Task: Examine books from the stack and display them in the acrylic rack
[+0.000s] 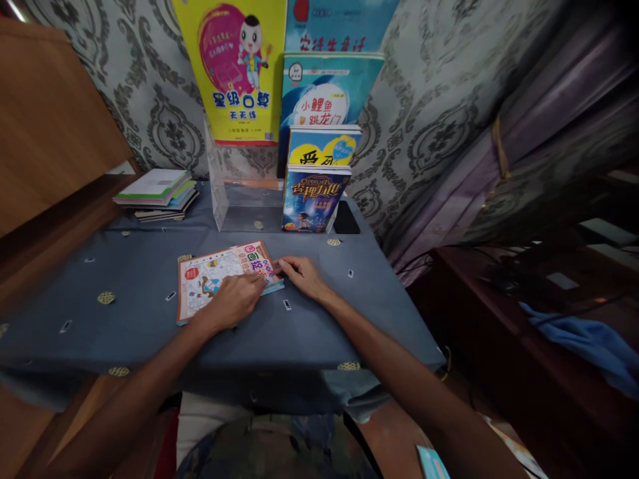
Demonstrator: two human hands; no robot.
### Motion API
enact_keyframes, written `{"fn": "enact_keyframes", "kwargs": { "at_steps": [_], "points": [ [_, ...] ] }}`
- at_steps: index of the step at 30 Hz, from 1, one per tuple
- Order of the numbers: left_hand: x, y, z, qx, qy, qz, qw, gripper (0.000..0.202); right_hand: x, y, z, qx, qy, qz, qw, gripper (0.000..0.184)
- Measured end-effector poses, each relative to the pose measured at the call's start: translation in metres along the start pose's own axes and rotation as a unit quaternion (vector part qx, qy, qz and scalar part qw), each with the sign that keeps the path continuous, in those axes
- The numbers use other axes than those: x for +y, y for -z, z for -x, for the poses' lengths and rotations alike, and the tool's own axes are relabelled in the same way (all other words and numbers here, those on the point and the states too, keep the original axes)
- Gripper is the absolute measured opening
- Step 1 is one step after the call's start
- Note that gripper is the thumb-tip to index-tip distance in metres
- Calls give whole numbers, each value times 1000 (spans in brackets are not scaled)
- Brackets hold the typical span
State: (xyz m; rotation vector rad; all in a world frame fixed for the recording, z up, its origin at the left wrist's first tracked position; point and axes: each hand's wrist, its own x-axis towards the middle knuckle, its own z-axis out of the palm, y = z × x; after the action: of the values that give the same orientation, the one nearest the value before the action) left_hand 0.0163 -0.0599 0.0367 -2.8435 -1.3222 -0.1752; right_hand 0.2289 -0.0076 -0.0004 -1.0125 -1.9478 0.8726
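Note:
A picture book (219, 269) with a pale, colourful cover and a reddish-brown border lies on the table, turned slightly askew. My left hand (237, 299) lies over its lower right part, fingers bent together against the cover near the edge. At the book's right edge, my right hand (302, 274) has thumb and forefinger pinched on the border. The left thumb is mostly hidden from this angle.
Behind the book, a clear acrylic rack (239, 216) holds a yellow workbook (239, 73), a dark blue book (312, 203) and several others. A book stack (154, 189) stands back left. A black phone-like slab (347, 218) lies right of the rack. The patterned grey-blue tablecloth (319, 339) hangs over the front edge.

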Motion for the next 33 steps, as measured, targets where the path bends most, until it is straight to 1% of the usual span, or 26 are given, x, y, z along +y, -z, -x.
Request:
{"fn": "enact_keyframes", "kwargs": {
  "at_steps": [5,16,21,24,28,33],
  "points": [
    [1,1,0,5,4,1,1000,27,-2,0,1,-3,-21,-15,1000,48],
    [2,1,1,13,9,-6,1000,27,-5,1,1,2,-16,-11,1000,52],
    [3,-3,2,20,-12,-19,1000,26,-6,2,2,2,-17,-5,1000,53],
    [4,-4,3,15,-16,-23,999,23,-8,3,5,-4,-7,21,1000,52],
    [7,-4,4,7,-22,-18,1000,24,-12,3,13,-5,14,93,996,48],
    [8,-12,6,33,-31,-17,999,26,-15,4,18,-9,31,122,992,44]
  ]
}}
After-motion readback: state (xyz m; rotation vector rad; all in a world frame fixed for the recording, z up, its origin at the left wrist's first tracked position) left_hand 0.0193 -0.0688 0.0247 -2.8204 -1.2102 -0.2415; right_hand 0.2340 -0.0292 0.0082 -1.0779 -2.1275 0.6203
